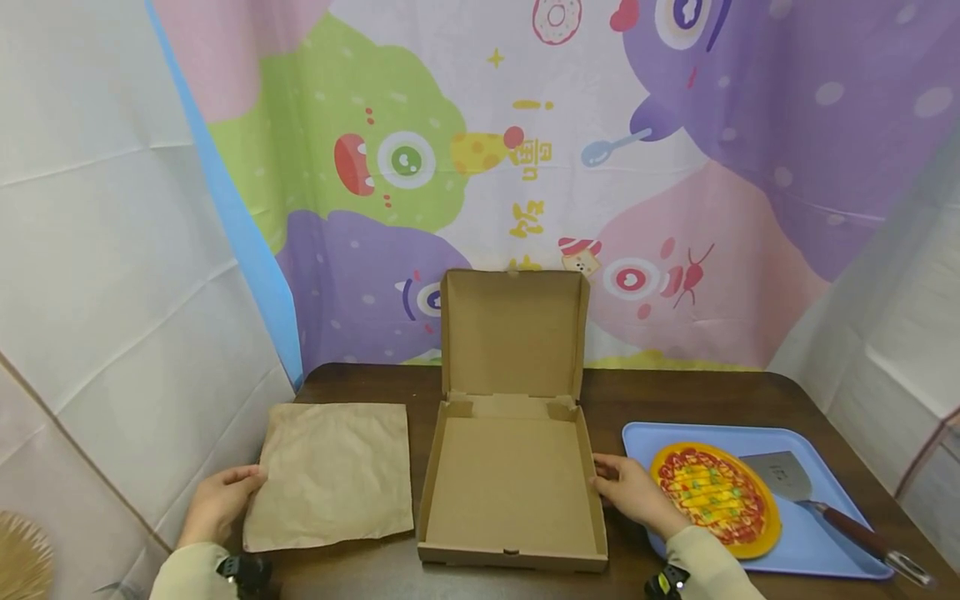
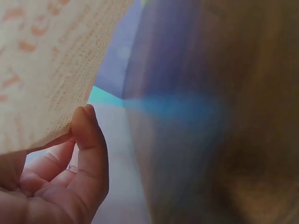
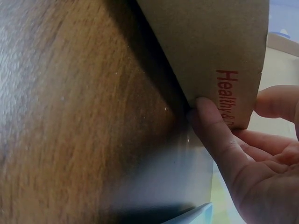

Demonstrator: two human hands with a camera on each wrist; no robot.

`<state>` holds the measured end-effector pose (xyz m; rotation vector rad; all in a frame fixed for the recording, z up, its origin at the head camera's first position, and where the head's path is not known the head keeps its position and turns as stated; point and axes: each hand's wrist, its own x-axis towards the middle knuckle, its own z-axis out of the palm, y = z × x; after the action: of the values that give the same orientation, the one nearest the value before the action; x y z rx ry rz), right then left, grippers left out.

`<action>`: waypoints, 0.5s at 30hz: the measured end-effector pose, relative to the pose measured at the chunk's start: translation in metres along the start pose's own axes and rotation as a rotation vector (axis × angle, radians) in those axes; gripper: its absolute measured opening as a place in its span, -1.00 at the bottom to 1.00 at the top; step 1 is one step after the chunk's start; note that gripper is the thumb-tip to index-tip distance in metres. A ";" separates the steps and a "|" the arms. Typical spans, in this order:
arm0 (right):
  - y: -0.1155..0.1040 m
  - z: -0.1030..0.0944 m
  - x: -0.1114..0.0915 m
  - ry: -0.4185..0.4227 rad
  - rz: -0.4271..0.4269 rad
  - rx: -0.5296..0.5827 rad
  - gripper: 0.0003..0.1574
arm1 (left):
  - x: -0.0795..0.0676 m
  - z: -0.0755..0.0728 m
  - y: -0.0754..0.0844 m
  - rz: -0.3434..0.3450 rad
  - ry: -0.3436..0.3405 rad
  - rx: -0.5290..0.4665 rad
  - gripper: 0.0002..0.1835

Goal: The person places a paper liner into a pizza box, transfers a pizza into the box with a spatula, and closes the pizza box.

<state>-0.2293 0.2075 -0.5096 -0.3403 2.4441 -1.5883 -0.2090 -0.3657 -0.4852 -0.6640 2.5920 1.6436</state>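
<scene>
Red lettering [image 3: 226, 95] reading "Healthy &" is being shown on the outer wall of the open cardboard box [image 1: 513, 454] only by the right wrist view; orange-red print [image 2: 37, 42] on the brown paper [image 1: 330, 479], only by the left. At left, the paper's left edge is being pinched by the left hand [image 1: 217, 505] — thumb and fingers together — while, mid-scene, the box's right wall is being gripped by the right hand [image 1: 637, 493].

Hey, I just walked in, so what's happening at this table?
A person's left hand pinches the left edge of a brown paper, while their right hand grips the right side of a cardboard box. The box stands open, its lid raised at the back. To the right, a pizza and a spatula rest on a blue tray.
</scene>
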 end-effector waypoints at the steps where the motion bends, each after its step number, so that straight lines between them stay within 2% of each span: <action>1: 0.000 0.000 0.000 0.001 0.003 0.001 -0.37 | -0.001 -0.001 0.002 -0.007 -0.006 -0.017 -0.58; 7: 0.002 0.000 0.001 -0.005 0.006 0.003 -0.38 | -0.006 -0.004 0.021 -0.009 -0.044 -0.094 -0.54; 11: 0.002 0.000 0.001 -0.011 0.003 0.015 -0.37 | -0.008 -0.005 0.034 -0.007 -0.105 -0.143 -0.52; 15: 0.002 0.000 0.000 -0.005 0.010 0.019 -0.36 | -0.011 0.000 0.045 0.002 -0.183 -0.269 -0.86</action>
<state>-0.2290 0.2083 -0.5115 -0.3274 2.4220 -1.6036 -0.2147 -0.3456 -0.4441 -0.4883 2.2713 1.9719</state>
